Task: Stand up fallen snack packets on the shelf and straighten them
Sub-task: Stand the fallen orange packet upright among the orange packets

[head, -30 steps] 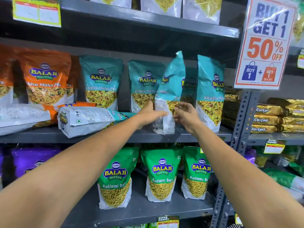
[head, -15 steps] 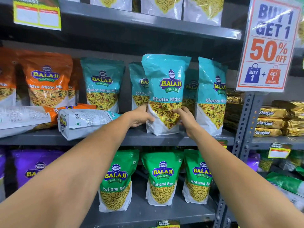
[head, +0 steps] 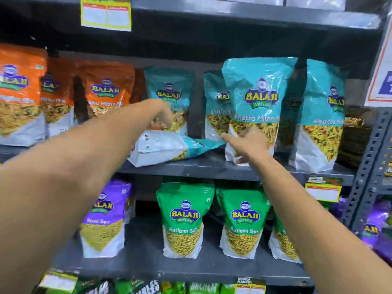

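Orange packets [head: 106, 92] stood upright at the far left of the middle shelf [head: 203, 168], facing out, apparently already in order. Left hand [head: 164, 115] was stretched out just above the fallen teal packet [head: 163, 148], fingers loosely curled and blurred, not closed on anything; contact with the packet cannot be told. That packet lay flat on its side, white back up, top end pointing right toward the standing ones, so it looked like the next one to lift. Behind it a teal packet [head: 169, 96] stood against the back. Right hand [head: 246, 143] was spread open, fingers splayed across the lower front of the upright teal packet [head: 258, 107], probably steadying it so it stays square near the shelf edge. Another teal packet [head: 322, 115] stood just beside it on the right. Green packets [head: 184, 219] stood neat on the shelf below.
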Motion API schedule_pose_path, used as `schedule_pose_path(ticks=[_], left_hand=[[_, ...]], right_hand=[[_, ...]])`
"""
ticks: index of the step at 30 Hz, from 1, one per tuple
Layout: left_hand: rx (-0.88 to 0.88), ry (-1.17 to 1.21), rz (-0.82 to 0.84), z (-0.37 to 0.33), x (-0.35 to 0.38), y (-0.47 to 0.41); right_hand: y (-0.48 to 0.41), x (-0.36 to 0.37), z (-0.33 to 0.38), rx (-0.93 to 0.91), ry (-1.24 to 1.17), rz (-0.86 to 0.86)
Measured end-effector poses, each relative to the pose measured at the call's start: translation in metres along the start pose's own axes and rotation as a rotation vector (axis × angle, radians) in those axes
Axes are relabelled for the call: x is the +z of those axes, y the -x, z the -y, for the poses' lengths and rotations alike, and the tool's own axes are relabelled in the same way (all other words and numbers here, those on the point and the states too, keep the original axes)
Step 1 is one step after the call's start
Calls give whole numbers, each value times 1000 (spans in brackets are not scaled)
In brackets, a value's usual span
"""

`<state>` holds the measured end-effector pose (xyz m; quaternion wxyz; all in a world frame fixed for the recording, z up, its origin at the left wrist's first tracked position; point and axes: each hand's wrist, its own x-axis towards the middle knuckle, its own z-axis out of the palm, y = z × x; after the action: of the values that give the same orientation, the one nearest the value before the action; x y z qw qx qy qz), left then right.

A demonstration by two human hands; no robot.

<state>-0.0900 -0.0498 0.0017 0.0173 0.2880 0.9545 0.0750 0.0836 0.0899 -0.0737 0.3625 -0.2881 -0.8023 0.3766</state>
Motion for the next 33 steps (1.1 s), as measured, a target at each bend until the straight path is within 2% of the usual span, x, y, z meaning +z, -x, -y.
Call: schedule_pose_path(ticks=[2, 3, 8, 14, 19, 22, 27, 33], left_hand=[[-83, -129, 155, 17, -4, 5], [-84, -132, 178, 22, -6, 5], [-82, -146, 232, 33, -11, -8], [-159, -29, 384, 36, -15, -24], [-145, 20, 457, 44, -12, -24], [-103, 55, 429, 49, -8, -19], [-51, 251, 411, 61, 1, -15], [-34, 497, 295, 74, -5, -11]], right_hand=[[17, 25, 28, 215, -283, 344], [22, 34, 39, 262, -333, 425], [19, 81, 61, 346, -378, 527], [9, 94, 58, 442, -314, 412], [3, 98, 53, 515, -376, 322], [3, 102, 53, 485, -361, 260], [8, 104, 51, 410, -423, 190], [3, 90, 66, 181, -470, 93]])
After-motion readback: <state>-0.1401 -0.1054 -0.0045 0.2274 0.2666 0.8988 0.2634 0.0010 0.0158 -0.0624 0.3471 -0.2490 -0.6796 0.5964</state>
